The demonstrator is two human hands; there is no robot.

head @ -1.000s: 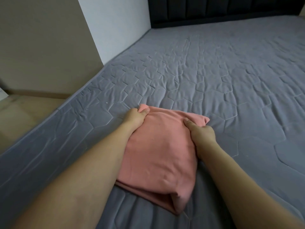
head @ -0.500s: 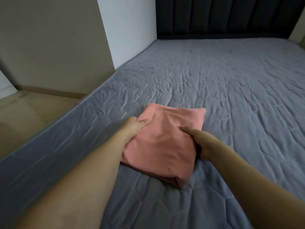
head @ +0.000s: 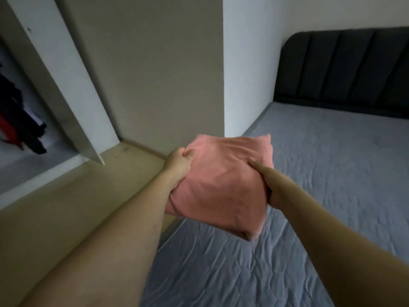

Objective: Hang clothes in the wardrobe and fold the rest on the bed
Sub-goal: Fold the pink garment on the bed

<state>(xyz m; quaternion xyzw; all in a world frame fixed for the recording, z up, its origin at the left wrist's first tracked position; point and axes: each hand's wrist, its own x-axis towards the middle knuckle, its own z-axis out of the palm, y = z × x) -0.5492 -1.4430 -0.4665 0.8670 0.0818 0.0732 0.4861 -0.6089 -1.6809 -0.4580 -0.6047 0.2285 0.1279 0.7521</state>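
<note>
A folded pink garment (head: 223, 180) hangs in the air above the left edge of the grey bed (head: 321, 196). My left hand (head: 179, 162) grips its left side, thumb on top and fingers underneath. On the garment's right side my right hand (head: 265, 178) holds it, thumb lying across the top, the other fingers hidden beneath the cloth. At the far left the wardrobe (head: 20, 129) stands open, with dark and red clothes hanging inside.
The wardrobe's white door (head: 66, 85) swings out over the beige floor (head: 66, 207). A grey-beige wall panel (head: 155, 74) stands behind the garment. A dark padded headboard (head: 345, 69) closes the far end of the bed.
Both hands have lifted the pink garment off the bed and carried it left, toward the wardrobe. The view has swung left and up, bringing the wardrobe into sight.
</note>
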